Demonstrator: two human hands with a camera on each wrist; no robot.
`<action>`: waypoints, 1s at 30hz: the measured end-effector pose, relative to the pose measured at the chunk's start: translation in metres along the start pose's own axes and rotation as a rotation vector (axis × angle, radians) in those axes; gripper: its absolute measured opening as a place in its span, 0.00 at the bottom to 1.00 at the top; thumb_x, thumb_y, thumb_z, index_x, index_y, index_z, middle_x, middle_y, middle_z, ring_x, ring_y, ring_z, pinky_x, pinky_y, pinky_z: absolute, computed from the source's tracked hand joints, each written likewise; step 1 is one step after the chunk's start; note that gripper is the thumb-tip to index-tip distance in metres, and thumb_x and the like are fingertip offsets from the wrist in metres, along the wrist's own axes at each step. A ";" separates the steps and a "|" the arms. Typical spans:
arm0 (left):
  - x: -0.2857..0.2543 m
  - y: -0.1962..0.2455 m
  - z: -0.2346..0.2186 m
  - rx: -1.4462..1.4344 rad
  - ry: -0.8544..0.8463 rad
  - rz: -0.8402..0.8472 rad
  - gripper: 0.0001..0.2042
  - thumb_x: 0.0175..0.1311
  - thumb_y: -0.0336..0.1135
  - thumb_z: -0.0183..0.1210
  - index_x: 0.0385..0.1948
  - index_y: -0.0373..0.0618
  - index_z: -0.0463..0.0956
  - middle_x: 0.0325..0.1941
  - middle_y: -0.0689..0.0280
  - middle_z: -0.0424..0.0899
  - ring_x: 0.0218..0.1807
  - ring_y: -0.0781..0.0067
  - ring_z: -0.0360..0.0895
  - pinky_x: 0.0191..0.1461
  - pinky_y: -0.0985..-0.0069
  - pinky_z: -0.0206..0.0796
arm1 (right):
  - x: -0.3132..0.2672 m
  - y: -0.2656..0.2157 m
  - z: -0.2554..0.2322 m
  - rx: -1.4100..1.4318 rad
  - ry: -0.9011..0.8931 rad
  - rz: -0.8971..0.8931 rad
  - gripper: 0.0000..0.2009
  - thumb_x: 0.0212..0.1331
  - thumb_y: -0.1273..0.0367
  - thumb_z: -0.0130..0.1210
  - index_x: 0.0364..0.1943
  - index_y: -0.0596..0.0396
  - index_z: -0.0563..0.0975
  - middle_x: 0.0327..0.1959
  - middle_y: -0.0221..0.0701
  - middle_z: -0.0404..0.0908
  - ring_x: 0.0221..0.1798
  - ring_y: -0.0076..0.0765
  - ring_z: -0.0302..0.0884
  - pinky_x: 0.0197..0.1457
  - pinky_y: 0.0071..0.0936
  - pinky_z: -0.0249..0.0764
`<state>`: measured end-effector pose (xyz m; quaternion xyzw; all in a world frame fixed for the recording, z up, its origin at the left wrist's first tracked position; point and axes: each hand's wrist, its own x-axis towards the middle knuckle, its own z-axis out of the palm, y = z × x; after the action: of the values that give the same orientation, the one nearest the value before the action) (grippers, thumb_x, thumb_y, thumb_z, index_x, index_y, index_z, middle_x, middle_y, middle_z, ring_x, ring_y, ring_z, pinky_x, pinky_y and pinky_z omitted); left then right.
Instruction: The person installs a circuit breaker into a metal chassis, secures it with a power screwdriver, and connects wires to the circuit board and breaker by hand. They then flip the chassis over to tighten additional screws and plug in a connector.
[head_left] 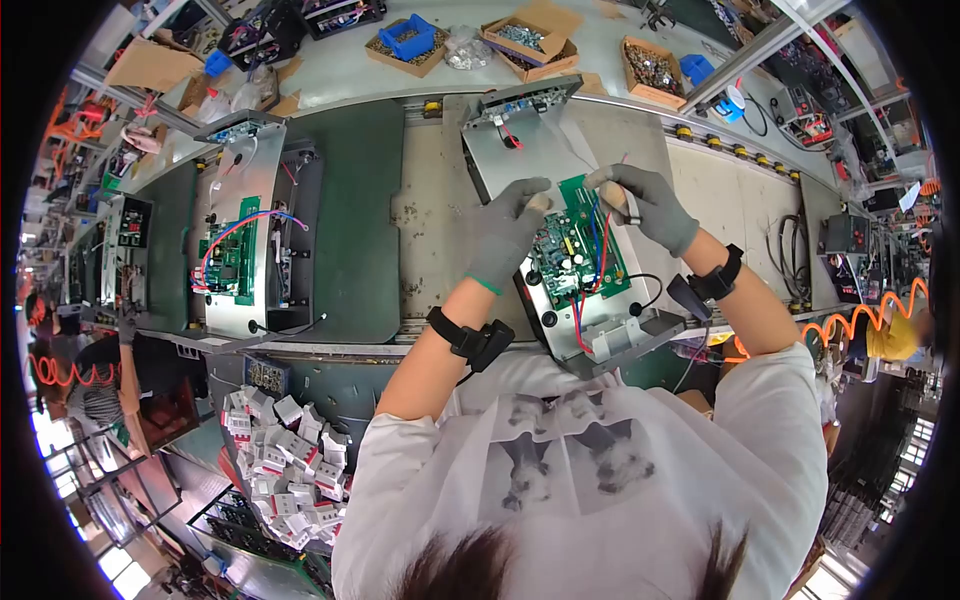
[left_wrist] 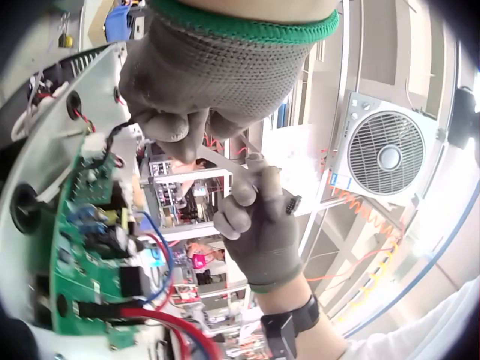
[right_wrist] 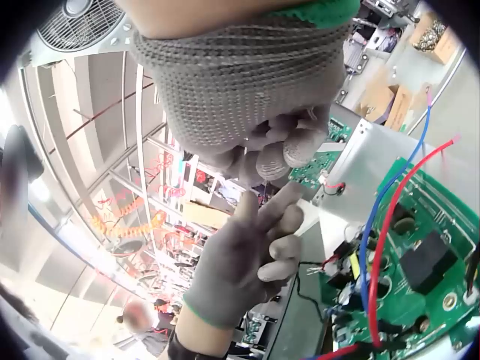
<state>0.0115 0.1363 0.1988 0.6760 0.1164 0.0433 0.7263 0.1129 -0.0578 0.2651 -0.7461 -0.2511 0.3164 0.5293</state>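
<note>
Both gloved hands are raised over an open metal unit with a green circuit board. My left hand has bent fingers; in the left wrist view, this hand pinches one end of a pale flat strip. The strip runs to my right hand, whose fingers grip it, with a small black connector beside them. From the head, my right hand is above the board's right side. Blue wire and red wire rise from the board.
Another opened unit with a board stands to the left on a green mat. Boxes of small parts line the back bench. Many white-and-red parts are piled at lower left. Further right is a black device.
</note>
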 end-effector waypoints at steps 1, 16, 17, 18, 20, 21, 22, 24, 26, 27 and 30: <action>-0.004 0.016 0.006 -0.044 -0.137 -0.075 0.14 0.67 0.38 0.51 0.46 0.38 0.75 0.36 0.64 0.83 0.32 0.80 0.74 0.38 0.81 0.68 | -0.009 -0.009 0.005 -0.073 0.002 -0.057 0.10 0.64 0.67 0.52 0.46 0.54 0.79 0.34 0.26 0.79 0.32 0.17 0.74 0.37 0.15 0.72; -0.051 0.018 0.048 0.057 0.033 -0.009 0.14 0.53 0.35 0.68 0.36 0.40 0.73 0.28 0.66 0.79 0.27 0.81 0.74 0.33 0.81 0.70 | -0.034 -0.009 0.049 -1.334 0.052 -0.083 0.08 0.45 0.67 0.59 0.32 0.43 0.81 0.26 0.31 0.80 0.31 0.37 0.79 0.34 0.33 0.72; -0.054 0.019 0.048 0.144 0.046 0.007 0.13 0.53 0.35 0.67 0.34 0.40 0.74 0.26 0.67 0.79 0.26 0.81 0.74 0.32 0.81 0.69 | -0.033 -0.013 0.049 -1.332 0.045 -0.089 0.08 0.45 0.67 0.59 0.32 0.43 0.81 0.26 0.31 0.80 0.31 0.37 0.79 0.34 0.33 0.72; -0.057 0.021 0.047 0.186 0.070 0.009 0.12 0.53 0.34 0.67 0.34 0.40 0.75 0.24 0.67 0.79 0.24 0.81 0.74 0.31 0.80 0.69 | -0.033 -0.015 0.048 -1.371 0.060 -0.259 0.09 0.42 0.67 0.59 0.31 0.45 0.81 0.31 0.30 0.79 0.37 0.35 0.77 0.39 0.33 0.71; -0.061 0.026 0.043 0.165 0.052 -0.024 0.11 0.56 0.33 0.66 0.34 0.38 0.75 0.25 0.69 0.77 0.25 0.84 0.71 0.32 0.83 0.67 | -0.031 -0.018 0.049 -1.399 0.061 -0.437 0.10 0.40 0.67 0.60 0.31 0.47 0.81 0.35 0.29 0.78 0.42 0.34 0.75 0.44 0.32 0.70; -0.062 0.027 0.041 0.146 0.025 -0.048 0.10 0.58 0.32 0.64 0.35 0.36 0.75 0.25 0.72 0.76 0.26 0.87 0.69 0.32 0.86 0.66 | -0.028 -0.019 0.050 -1.375 0.031 -0.469 0.10 0.38 0.66 0.60 0.29 0.50 0.80 0.39 0.30 0.76 0.47 0.35 0.72 0.48 0.33 0.67; -0.062 0.027 0.038 0.147 0.036 -0.051 0.10 0.58 0.32 0.64 0.35 0.36 0.75 0.25 0.72 0.76 0.26 0.87 0.69 0.32 0.86 0.66 | -0.024 -0.019 0.052 -1.349 0.004 -0.500 0.10 0.37 0.66 0.60 0.27 0.53 0.80 0.42 0.31 0.74 0.51 0.36 0.69 0.53 0.33 0.64; -0.061 0.025 0.034 0.243 -0.016 -0.036 0.10 0.60 0.33 0.62 0.37 0.35 0.75 0.26 0.69 0.76 0.27 0.86 0.70 0.33 0.85 0.66 | -0.017 -0.013 0.050 -1.376 0.022 -0.590 0.11 0.37 0.66 0.60 0.27 0.55 0.79 0.42 0.33 0.73 0.51 0.37 0.68 0.55 0.33 0.63; -0.058 0.017 0.031 0.210 0.016 -0.028 0.11 0.59 0.33 0.62 0.38 0.37 0.75 0.25 0.66 0.78 0.27 0.81 0.73 0.34 0.81 0.68 | -0.010 -0.010 0.051 -1.401 0.034 -0.673 0.12 0.37 0.65 0.60 0.27 0.57 0.78 0.42 0.35 0.72 0.52 0.38 0.67 0.56 0.34 0.62; -0.056 0.010 0.030 0.179 0.039 -0.018 0.11 0.57 0.33 0.62 0.40 0.39 0.75 0.25 0.63 0.80 0.27 0.75 0.77 0.36 0.77 0.71 | -0.007 -0.011 0.053 -1.443 0.034 -0.629 0.13 0.37 0.65 0.60 0.28 0.57 0.77 0.41 0.35 0.73 0.51 0.39 0.67 0.57 0.35 0.61; -0.040 0.005 0.021 0.101 0.029 -0.029 0.12 0.58 0.33 0.62 0.40 0.36 0.75 0.28 0.63 0.81 0.29 0.76 0.78 0.37 0.78 0.71 | 0.003 -0.021 0.059 -1.517 0.009 -0.573 0.16 0.38 0.64 0.60 0.32 0.58 0.76 0.38 0.36 0.74 0.51 0.40 0.68 0.58 0.36 0.60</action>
<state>-0.0221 0.1077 0.2092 0.7093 0.1387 0.0368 0.6901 0.0710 -0.0120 0.2700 -0.8099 -0.5765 -0.0908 -0.0592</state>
